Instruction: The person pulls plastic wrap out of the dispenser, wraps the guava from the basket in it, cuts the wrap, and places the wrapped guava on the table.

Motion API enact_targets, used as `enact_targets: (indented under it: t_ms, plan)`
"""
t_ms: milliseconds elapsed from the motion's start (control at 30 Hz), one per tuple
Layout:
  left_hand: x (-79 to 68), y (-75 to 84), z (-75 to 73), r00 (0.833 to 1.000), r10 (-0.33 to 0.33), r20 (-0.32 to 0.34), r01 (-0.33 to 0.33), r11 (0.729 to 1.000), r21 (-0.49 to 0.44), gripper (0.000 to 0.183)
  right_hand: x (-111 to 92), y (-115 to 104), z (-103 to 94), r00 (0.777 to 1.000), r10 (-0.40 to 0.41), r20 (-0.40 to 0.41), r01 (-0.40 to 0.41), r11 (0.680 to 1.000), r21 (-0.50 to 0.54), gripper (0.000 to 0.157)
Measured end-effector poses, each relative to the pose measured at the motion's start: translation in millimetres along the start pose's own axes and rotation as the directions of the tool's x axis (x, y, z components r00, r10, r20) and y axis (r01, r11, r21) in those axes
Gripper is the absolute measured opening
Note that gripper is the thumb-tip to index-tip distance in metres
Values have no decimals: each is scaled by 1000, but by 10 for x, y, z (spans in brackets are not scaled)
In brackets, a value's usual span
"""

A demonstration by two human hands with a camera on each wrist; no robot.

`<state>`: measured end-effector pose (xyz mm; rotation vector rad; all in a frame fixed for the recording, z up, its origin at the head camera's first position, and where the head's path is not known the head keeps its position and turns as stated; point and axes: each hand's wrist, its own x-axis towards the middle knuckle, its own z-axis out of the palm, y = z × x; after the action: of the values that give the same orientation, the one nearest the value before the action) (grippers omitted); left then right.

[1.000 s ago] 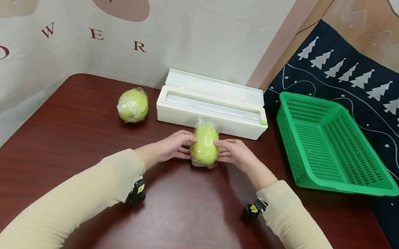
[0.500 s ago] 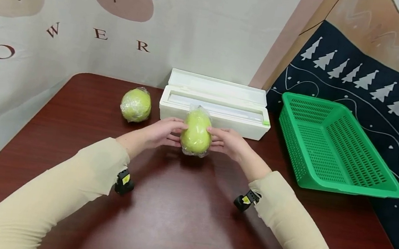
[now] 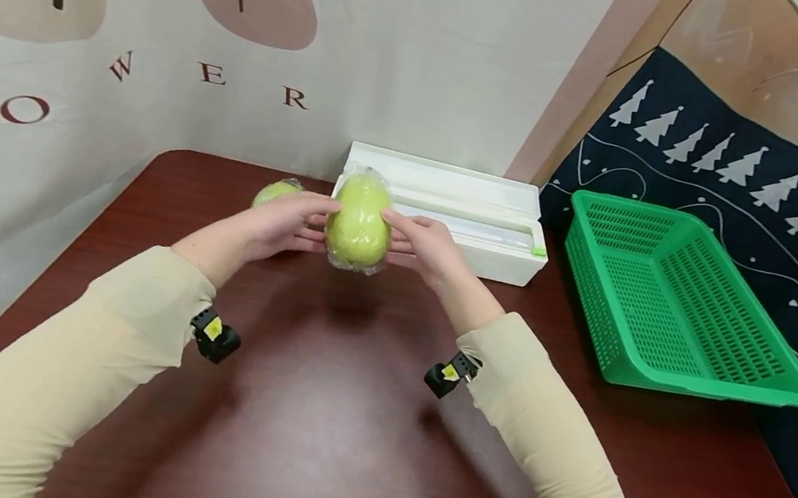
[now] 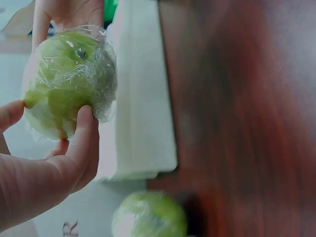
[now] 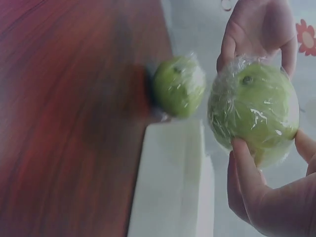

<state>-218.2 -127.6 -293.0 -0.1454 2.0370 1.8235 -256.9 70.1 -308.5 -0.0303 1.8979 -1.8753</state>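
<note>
A green pear (image 3: pixel 359 223) in clear plastic wrap is held up off the table between both hands. My left hand (image 3: pixel 279 225) grips its left side, thumb on one face and fingers underneath. From the other side my right hand (image 3: pixel 428 255) holds it in the same way. The wrist views show the crinkled wrap gathered at the end of the pear (image 4: pixel 74 81) with the dark spot. A second wrapped pear (image 5: pixel 178 86) rests on the table at the back left, partly hidden behind my left hand in the head view.
Behind the hands stands a white plastic wrap dispenser (image 3: pixel 492 259), its lid (image 3: pixel 446 178) raised and a green slider (image 3: pixel 538 251) at its right end. A green slatted basket (image 3: pixel 609 344) sits at the right of the dark red table (image 3: pixel 337 434). A cloth backdrop rises behind.
Both hands have lifted the wrapped pear from near the dispenser's front and carried it up and to the left. It now overlaps the dispenser's left end in the head view.
</note>
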Motion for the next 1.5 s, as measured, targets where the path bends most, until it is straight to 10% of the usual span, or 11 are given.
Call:
enact_targets:
  t_ms: [767,1000,1233,1500]
  plan:
    - [-436,-204,-1148,975,-19,-220,48,991,127,47,271,-22,1344,999,-32,39,24,979,203,33]
    - [-475,-382,-1252,958,-94,-272,121,989,85,31,304,143,1567,998,-2,62,-9,983,185,37]
    - [-477,-577,-1221,947,-148,-284,188,975,118,66,329,296,1629,991,73,115,-89,985,146,40]
    - [-481,-745,-1199,926,-177,-334,235,962,141,60,322,423,1675,969,146,199,-171,979,112,44]
